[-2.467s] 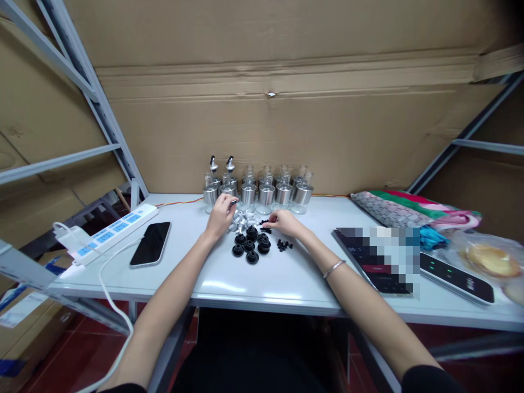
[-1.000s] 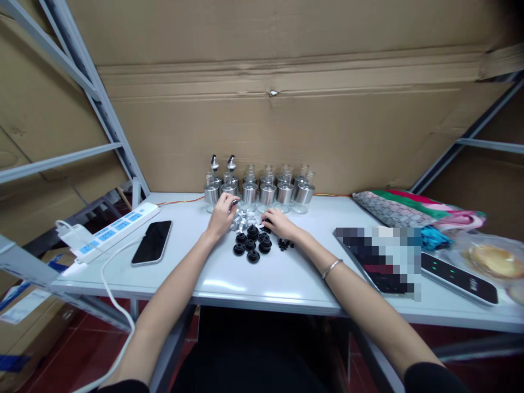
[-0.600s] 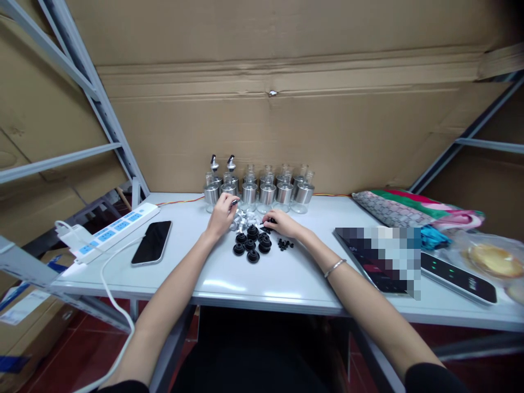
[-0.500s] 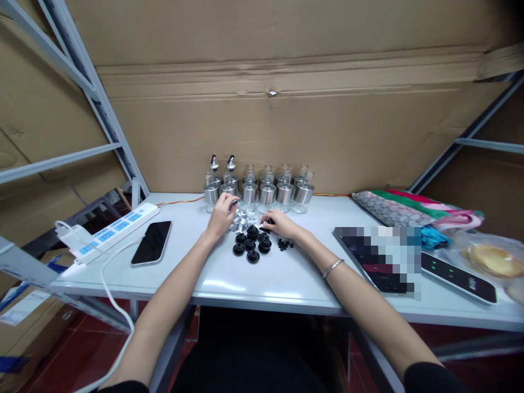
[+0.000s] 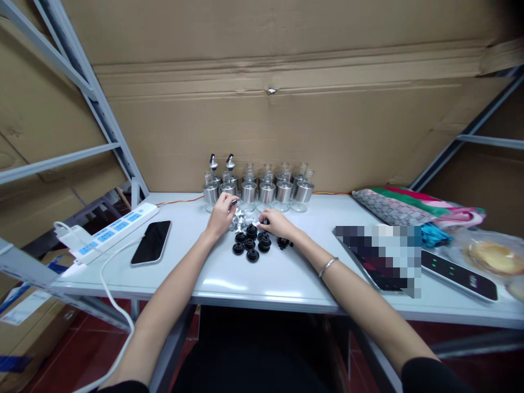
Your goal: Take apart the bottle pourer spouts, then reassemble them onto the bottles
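My left hand (image 5: 221,214) is closed on a small black-and-silver pourer spout (image 5: 233,202), in front of the bottle row. To the right, my right hand (image 5: 277,222) has its fingers pinched over a small dark piece (image 5: 266,221) whose kind I cannot make out. Between the hands lies a heap of silvery parts (image 5: 244,219). Several ribbed black stoppers (image 5: 252,255) are gathered just in front of it. A cluster of tiny black pieces (image 5: 283,243) sits by my right wrist.
Glass bottles with metal sleeves (image 5: 267,194) stand in rows at the back; two carry pourers (image 5: 230,162). Left are a phone (image 5: 151,243) and a power strip (image 5: 118,229). Right are a pixelated flat object (image 5: 376,259), a black-and-white device (image 5: 460,277) and patterned fabric (image 5: 413,207).
My right hand has shifted slightly to the left, beside the silvery heap. My left hand stays almost where it was, with the pourer spout still in its fingers.
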Demonstrator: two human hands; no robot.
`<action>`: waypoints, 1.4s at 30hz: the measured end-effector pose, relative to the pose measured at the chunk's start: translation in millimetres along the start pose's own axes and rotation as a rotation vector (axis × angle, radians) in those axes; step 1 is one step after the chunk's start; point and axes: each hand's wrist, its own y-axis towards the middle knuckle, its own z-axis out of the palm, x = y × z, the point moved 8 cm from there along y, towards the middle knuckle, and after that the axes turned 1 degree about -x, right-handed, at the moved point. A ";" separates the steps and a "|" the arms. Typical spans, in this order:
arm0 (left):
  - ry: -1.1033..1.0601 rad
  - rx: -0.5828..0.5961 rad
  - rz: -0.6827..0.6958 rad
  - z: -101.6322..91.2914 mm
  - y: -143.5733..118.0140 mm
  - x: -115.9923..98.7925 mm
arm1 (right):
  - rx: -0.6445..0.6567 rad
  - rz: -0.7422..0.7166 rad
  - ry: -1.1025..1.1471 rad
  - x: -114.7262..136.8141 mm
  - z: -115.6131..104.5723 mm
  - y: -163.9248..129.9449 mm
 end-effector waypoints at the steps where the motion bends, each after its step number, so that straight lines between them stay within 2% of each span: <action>1: 0.001 0.000 -0.002 0.0 0.0 0.1 | 0.002 -0.002 0.003 -0.6 0.0 0.0; 9: 0.005 -0.001 -0.007 -0.1 0.3 0.6 | 0.103 -0.041 0.087 -10.8 -15.5 -8.4; 12: -0.001 0.016 -0.020 1.1 0.1 1.9 | 0.144 -0.004 0.148 -17.9 -21.6 -11.1; 14: -0.004 0.036 -0.028 2.4 0.0 2.8 | 0.121 0.044 0.179 -23.7 -25.1 -10.7; 17: 0.017 0.079 -0.032 6.2 -0.5 4.9 | 0.080 0.095 0.193 -29.3 -26.3 -8.4; 21: 0.038 0.180 -0.036 17.8 -3.6 10.3 | 0.132 0.099 0.164 -27.9 -18.9 -6.7; 30: -0.047 0.319 -0.161 35.0 -10.0 20.6 | 0.103 0.000 0.130 -16.9 -15.2 -4.3; 34: -0.077 0.328 -0.142 37.7 -9.7 15.8 | 0.091 0.097 0.116 -37.6 -27.4 -8.4; 37: -0.101 0.326 -0.146 38.6 -10.0 14.6 | 0.147 0.154 0.124 -51.4 -29.4 -13.4; 42: -0.088 0.296 -0.214 35.8 -11.1 22.0 | 0.214 0.219 0.107 -53.2 -23.6 -16.8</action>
